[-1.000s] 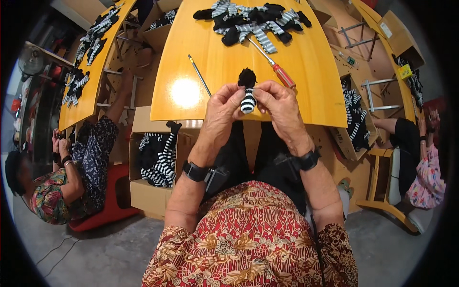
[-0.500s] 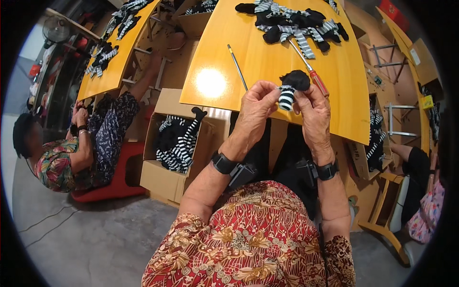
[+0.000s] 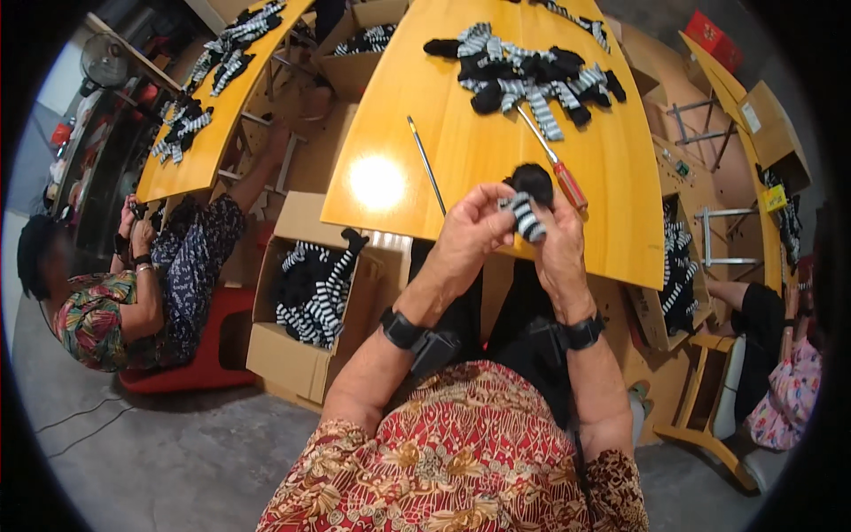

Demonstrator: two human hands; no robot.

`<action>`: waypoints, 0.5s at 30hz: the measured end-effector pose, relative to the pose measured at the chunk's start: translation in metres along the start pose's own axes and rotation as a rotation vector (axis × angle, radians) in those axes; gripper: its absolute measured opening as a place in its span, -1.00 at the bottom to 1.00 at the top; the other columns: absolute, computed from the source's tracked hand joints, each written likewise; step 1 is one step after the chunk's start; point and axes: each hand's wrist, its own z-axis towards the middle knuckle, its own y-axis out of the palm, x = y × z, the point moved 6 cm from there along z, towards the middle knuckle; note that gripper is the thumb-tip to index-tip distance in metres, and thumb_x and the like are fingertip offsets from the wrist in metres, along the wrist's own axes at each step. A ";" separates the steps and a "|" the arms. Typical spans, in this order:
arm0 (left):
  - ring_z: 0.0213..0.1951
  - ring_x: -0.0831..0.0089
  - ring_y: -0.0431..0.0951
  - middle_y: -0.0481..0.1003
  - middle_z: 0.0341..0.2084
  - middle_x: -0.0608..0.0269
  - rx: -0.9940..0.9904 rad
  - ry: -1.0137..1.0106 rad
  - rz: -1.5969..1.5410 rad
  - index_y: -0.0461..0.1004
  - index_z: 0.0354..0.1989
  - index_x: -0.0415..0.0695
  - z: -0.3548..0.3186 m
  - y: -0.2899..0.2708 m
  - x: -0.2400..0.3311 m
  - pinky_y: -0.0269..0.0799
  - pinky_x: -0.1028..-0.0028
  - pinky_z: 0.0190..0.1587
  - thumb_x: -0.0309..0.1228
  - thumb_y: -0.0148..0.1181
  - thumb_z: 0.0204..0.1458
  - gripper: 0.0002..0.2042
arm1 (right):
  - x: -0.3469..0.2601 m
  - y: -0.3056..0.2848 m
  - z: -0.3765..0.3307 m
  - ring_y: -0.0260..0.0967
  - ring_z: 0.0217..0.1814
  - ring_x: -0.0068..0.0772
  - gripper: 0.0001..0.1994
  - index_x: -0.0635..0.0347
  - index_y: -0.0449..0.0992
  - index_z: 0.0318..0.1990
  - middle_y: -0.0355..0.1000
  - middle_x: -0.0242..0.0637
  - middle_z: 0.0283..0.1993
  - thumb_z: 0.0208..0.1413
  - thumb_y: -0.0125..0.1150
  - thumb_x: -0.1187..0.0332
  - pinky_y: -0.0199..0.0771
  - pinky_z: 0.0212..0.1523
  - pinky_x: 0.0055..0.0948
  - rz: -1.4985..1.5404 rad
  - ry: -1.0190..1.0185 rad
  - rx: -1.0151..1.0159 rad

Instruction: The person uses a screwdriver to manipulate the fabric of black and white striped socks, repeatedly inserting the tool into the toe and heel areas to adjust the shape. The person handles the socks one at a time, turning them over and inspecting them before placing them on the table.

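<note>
Striped black-and-white sock sits bunched between both hands just above the near edge of the yellow counter; the left hand pinches its striped part, and the right hand is closed around its black end. Beside it on the counter lie a red-handled screwdriver, a thin rod and a sock pile.

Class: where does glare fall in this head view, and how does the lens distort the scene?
Head view: a bright glare spot sits on the yellow table, left of both hands; the fisheye bends the table edges, and a black rim rings the picture.
</note>
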 end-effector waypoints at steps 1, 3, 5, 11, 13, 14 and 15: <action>-0.48 0.70 0.38 0.43 -0.39 0.43 0.014 0.055 0.042 0.38 -0.13 -0.13 0.001 -0.003 0.005 0.35 0.70 -0.41 -0.45 0.17 0.12 -0.82 | -0.005 0.005 -0.003 0.27 -0.42 -0.77 -0.85 0.22 0.46 -0.11 0.43 -0.48 -0.29 0.22 0.09 0.41 0.22 -0.42 -0.74 -0.022 0.013 0.005; -0.47 0.70 0.38 0.43 -0.39 0.43 0.048 0.154 0.117 0.39 -0.16 -0.13 0.000 -0.006 0.010 0.35 0.70 -0.41 -0.47 0.19 0.11 -0.84 | 0.000 0.005 -0.004 0.29 -0.35 -0.74 -0.81 0.21 0.44 -0.04 0.43 -0.47 -0.27 0.22 0.10 0.39 0.26 -0.39 -0.72 0.022 0.090 -0.138; -0.41 0.69 0.42 0.45 -0.39 0.40 0.081 0.172 0.020 0.42 -0.25 -0.14 -0.001 -0.007 0.014 0.38 0.69 -0.33 -0.46 0.20 0.10 -0.90 | 0.006 0.005 -0.005 0.29 -0.33 -0.74 -0.79 0.21 0.43 -0.03 0.43 -0.48 -0.26 0.22 0.11 0.39 0.27 -0.39 -0.71 0.077 0.165 -0.212; -0.25 0.62 0.44 0.44 -0.23 0.29 0.169 0.415 0.273 0.38 -0.28 -0.15 -0.003 0.000 0.028 0.38 0.62 -0.17 -0.50 0.18 0.11 -0.91 | -0.011 0.010 -0.002 0.15 -0.42 -0.83 -0.96 0.08 0.43 -0.24 0.36 -0.60 -0.36 0.18 0.15 0.42 0.14 -0.46 -0.75 -0.057 0.016 -0.178; -0.20 0.59 0.44 0.43 -0.21 0.26 0.184 0.469 0.280 0.37 -0.29 -0.16 -0.003 0.006 0.034 0.37 0.59 -0.11 -0.50 0.17 0.12 -0.91 | -0.019 0.017 -0.003 0.12 -0.46 -0.84 -0.96 0.08 0.42 -0.26 0.34 -0.60 -0.38 0.18 0.15 0.43 0.11 -0.47 -0.76 -0.059 -0.031 -0.136; -0.23 0.60 0.44 0.44 -0.22 0.27 0.186 0.451 0.269 0.37 -0.29 -0.15 -0.001 0.009 0.035 0.37 0.60 -0.15 -0.51 0.16 0.12 -0.92 | -0.022 0.021 -0.002 0.11 -0.47 -0.85 -0.96 0.08 0.42 -0.27 0.33 -0.60 -0.39 0.18 0.15 0.43 0.10 -0.48 -0.76 -0.035 -0.047 -0.111; -0.27 0.62 0.44 0.44 -0.24 0.28 0.187 0.433 0.259 0.37 -0.30 -0.13 -0.001 0.012 0.035 0.37 0.61 -0.19 -0.51 0.16 0.12 -0.92 | -0.025 0.021 -0.001 0.10 -0.48 -0.85 -0.96 0.09 0.42 -0.27 0.33 -0.60 -0.40 0.18 0.15 0.44 0.09 -0.49 -0.76 -0.012 -0.064 -0.087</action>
